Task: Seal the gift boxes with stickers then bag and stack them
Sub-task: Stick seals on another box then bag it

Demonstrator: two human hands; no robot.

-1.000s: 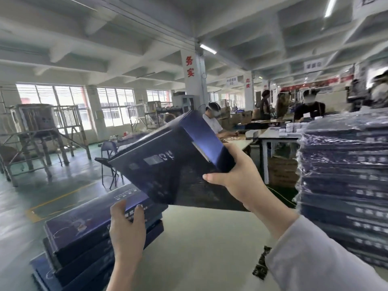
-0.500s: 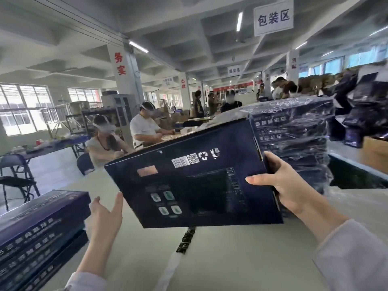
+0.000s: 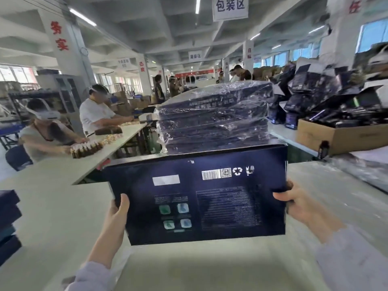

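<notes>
– Over the surface (image 3: pixel 52 217), who has the gift box (image 3: pixel 201 198) now?

– Both hands. A second ago the right hand (image 3: pixel 294 204) carried it alone, tilted, while the left hand (image 3: pixel 117 215) lay on the stack of unwrapped boxes (image 3: pixel 8 219) at the left edge. Half a second ago the left hand was open and reaching. Now it grips the left side of the box, thumb on the printed face, and the right hand grips the right side the same way.

– And the box itself?

– It is level now, held clear of the surface. Its back panel, with the barcode and the four small icons, faces the camera. It sits right in front of the film-wrapped stack (image 3: pixel 214 118), which was off to the right before. The view has swung from the unwrapped stack towards the wrapped one.

– What does that say about the task?

– My guess is that this box came from the left stack and is being squared up for work. It has no bag round it. I see no seal sticker on the face that shows, and the edges where one would go are turned away, so I cannot tell whether it is sealed.

– Anything ready for bagging?

– Crinkled clear film (image 3: pixel 357 171) lies on the surface to the right. Whether that is a bag, I cannot tell. Sealing, bagging and adding it to the wrapped stack all look undone for this box.
</notes>
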